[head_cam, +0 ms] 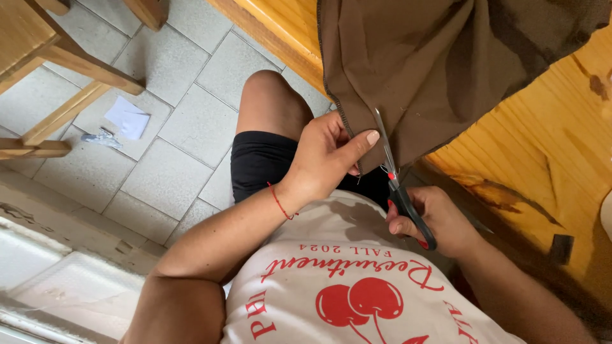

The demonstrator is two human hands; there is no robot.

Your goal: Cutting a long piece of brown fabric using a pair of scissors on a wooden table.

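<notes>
A brown cloth hangs over the edge of a wooden table. My left hand pinches the cloth's stitched hem, thumb on top. My right hand grips the black handles of a pair of scissors. Their slightly parted blades point up along the cloth's corner, right beside my left thumb. A thin red string bracelet circles my left wrist. I am seated, with my bare knee and black shorts below the hands.
Grey floor tiles lie to the left. A wooden chair's legs stand at the upper left, with white paper scraps on the floor beside them. A small dark object sits on the table at the right.
</notes>
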